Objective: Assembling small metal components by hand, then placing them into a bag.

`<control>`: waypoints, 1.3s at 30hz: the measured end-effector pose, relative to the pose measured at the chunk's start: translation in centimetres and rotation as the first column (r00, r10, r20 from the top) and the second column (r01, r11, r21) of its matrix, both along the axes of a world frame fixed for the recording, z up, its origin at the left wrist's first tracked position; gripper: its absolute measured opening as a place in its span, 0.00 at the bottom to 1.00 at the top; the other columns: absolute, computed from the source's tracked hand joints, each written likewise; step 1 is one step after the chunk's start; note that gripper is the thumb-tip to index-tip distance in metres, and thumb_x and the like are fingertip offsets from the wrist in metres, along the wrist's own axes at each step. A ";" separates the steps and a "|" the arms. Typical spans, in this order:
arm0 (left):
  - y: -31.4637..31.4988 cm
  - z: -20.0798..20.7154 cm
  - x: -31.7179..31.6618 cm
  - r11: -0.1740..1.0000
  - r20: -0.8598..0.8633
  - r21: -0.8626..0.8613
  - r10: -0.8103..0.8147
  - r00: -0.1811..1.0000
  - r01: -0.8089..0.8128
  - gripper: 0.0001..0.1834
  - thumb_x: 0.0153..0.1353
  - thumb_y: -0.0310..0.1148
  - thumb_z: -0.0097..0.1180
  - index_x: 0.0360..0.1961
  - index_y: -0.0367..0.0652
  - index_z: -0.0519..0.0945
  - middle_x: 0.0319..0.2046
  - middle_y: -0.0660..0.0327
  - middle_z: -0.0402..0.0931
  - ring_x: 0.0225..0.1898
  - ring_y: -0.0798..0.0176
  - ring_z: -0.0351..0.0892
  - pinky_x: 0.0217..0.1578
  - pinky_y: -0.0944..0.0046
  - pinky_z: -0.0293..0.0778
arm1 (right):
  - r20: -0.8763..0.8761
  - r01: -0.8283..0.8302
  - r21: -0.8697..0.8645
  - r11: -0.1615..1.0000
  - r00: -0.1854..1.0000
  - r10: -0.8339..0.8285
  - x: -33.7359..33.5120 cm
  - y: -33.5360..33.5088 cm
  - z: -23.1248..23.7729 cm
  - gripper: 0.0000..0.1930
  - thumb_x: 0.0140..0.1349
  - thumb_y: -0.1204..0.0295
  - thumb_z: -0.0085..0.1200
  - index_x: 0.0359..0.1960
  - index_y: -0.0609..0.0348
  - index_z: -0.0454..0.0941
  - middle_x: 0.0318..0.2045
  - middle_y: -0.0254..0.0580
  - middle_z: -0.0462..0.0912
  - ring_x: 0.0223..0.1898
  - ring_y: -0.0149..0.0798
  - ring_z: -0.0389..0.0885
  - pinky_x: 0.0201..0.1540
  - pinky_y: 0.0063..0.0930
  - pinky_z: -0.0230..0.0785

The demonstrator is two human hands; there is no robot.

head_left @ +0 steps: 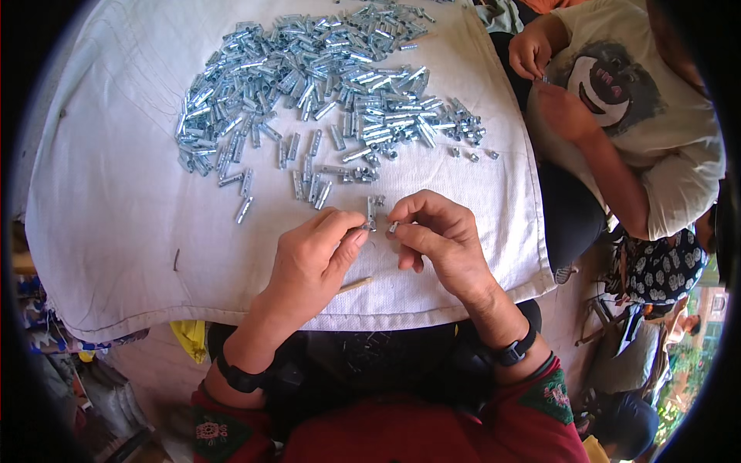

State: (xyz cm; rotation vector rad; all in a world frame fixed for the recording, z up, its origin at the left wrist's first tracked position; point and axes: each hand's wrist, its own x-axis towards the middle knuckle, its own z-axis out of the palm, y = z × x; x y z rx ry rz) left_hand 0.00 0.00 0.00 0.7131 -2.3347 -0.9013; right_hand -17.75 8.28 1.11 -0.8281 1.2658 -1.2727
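Note:
My left hand (pixel 312 251) is closed in a pinch just above the white cloth, its thumb and forefinger on a small silvery metal part (pixel 370 226). Facing it, my right hand (pixel 440 235) pinches another small metal piece (pixel 393 228) between thumb and fingertip. The two pieces are a short gap apart. Just beyond my left fingertips a slotted metal sleeve (pixel 370 205) shows, with a tiny metal fitting (pixel 379 201) beside it. Whether the sleeve touches the left hand's part, I cannot tell. A big pile of shiny metal sleeves (pixel 309 77) spreads over the far side.
White cloth (pixel 116 231) covers the work surface. A thin stick (pixel 355 285) lies near its front edge and a dark twig (pixel 176 260) to the left. Loose short fittings (pixel 472 156) lie right of the pile. At the right another person's hands (pixel 540 73) hold something small.

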 end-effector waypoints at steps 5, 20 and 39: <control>0.4 -0.4 -0.2 0.867 -0.262 0.491 0.056 0.964 0.082 0.08 0.59 0.26 0.54 0.39 0.34 0.76 0.28 0.60 0.74 0.29 0.69 0.75 0.27 0.72 0.71 | 0.130 -0.021 0.048 0.999 0.991 0.014 0.5 0.0 0.5 0.03 0.59 0.78 0.51 0.34 0.63 0.72 0.25 0.38 0.78 0.16 0.25 0.75 0.16 0.14 0.62; 1.4 1.0 -0.4 0.607 -0.264 0.781 0.110 0.958 0.146 0.10 0.62 0.29 0.53 0.41 0.33 0.74 0.23 0.63 0.74 0.20 0.76 0.73 0.20 0.76 0.72 | 0.151 -0.003 0.012 1.000 0.989 0.002 0.5 0.4 -0.1 0.05 0.60 0.74 0.52 0.33 0.63 0.72 0.22 0.37 0.78 0.13 0.23 0.72 0.14 0.13 0.61; 2.0 0.6 0.1 0.391 -0.328 0.882 0.113 0.938 0.261 0.11 0.67 0.36 0.43 0.38 0.39 0.72 0.17 0.72 0.60 0.16 0.80 0.55 0.15 0.78 0.56 | 0.132 -0.089 -0.087 0.992 0.986 0.100 1.2 0.7 -0.2 0.09 0.56 0.76 0.59 0.31 0.61 0.69 0.21 0.31 0.74 0.15 0.19 0.68 0.14 0.12 0.60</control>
